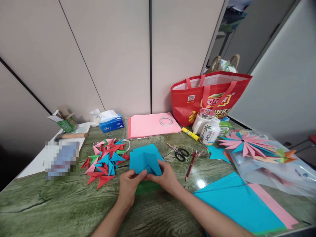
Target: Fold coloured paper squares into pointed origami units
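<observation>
A fold in the blue paper (144, 162) seems in hand; pressing it calls for level thumbs. The left hand (128, 185) pinches its near edge at 7 o'clock, the right hand (166, 177) its side at 4. Its long axis appears to run 9 to 3, a raised flap towards 12. Stars (105, 159) lie at 9, scissors (179, 153) between 2 and 3.

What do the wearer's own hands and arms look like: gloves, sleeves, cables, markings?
Left hand and right hand: ordinary human hands, no gloves. Left forearm and right forearm are slender, with no sleeves as far as the picture's edge. No watch, bracelet, cable or marking visible. Fingernail detail is too small to tell.
</observation>
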### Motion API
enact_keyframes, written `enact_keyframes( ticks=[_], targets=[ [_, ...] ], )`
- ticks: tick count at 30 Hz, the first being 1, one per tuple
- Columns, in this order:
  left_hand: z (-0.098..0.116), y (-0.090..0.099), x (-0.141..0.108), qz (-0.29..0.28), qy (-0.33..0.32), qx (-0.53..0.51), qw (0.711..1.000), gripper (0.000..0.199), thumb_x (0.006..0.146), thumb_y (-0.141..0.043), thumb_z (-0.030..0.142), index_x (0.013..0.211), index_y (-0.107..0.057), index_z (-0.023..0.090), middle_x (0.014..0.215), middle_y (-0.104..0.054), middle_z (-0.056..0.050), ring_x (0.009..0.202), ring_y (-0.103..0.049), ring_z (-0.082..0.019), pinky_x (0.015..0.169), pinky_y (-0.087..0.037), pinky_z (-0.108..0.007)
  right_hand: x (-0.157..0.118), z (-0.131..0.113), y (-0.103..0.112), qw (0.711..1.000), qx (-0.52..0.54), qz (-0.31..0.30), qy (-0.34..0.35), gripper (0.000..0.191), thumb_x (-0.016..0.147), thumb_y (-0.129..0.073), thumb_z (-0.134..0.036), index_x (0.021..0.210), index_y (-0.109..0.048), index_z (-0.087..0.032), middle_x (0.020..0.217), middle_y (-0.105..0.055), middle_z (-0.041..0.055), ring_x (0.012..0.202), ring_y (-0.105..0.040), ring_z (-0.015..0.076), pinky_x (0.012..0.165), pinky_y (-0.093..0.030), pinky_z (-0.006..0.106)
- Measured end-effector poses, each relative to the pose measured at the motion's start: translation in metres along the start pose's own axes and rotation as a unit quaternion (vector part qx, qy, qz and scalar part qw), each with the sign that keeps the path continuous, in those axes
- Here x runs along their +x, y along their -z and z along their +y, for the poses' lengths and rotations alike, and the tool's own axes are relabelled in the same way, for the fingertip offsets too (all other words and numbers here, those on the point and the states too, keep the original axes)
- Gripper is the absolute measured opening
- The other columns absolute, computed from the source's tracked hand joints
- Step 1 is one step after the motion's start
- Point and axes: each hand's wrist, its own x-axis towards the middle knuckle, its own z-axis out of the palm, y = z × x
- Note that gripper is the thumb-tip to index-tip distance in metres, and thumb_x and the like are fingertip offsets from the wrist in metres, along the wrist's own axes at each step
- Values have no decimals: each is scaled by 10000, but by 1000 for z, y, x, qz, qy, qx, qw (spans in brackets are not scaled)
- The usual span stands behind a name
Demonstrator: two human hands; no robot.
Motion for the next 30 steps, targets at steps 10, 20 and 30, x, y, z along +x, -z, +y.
enact_keyframes(
  ticks=[10,20,30],
  targets=[
    [-3,4,5,36,23,-45,998,188,515,-746,274,592,-672,119,555,-687,-31,498,-618,-175,549,-510,-287,2,1,4,996,73,-12,-55,299,537,-558,-98,827,-536,-169,645,-564,-39,586,-539,140,525,-427,228],
    [1,4,5,-9,18,12,1000,198,528,-736,276,633,-666,124,550,-681,-20,502,-614,-168,533,-505,-271,1,-1,3,992,85,-10,-88,298,520,-684,-224,782,-563,-151,618,-588,-16,535,-533,141,511,-439,255],
    [12,5,5,-49,37,23,998,230,490,-751,254,662,-672,124,572,-697,-42,540,-642,-204,579,-525,-319,3,-1,5,990,93,5,-106,351,477,-710,-250,767,-528,-170,571,-542,-52,480,-519,126,481,-418,242]
  ],
)
